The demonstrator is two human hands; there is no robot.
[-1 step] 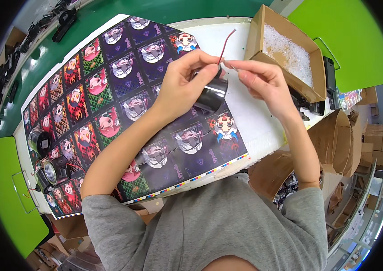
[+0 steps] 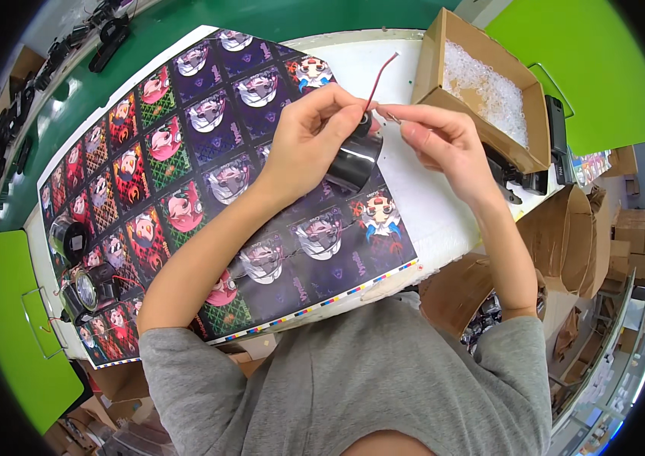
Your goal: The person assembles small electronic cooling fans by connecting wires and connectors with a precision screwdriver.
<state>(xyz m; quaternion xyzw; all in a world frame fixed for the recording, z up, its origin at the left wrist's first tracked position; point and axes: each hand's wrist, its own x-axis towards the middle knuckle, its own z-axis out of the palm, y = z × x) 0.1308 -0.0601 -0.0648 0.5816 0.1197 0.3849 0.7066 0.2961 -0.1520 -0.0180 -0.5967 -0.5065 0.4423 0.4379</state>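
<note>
Glossy cylinder (image 2: 354,164) clasped in left grip (image 2: 311,140), slender wire (image 2: 377,85), right grip (image 2: 444,144) pinching tiny piece (image 2: 392,118) — bare desk (image 2: 423,199) beyond sheet (image 2: 307,262) edge.

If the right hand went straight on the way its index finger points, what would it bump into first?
The right hand would probably meet the thin dark-red wire rising by the left hand, though depth is unclear and that hand's fingertips could come first.

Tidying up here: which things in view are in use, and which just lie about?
In use:
black cylinder in left hand
red wire at its top

Probably just lying about:
printed sheet
stacked boxes
perhaps carton of clear bits
</note>
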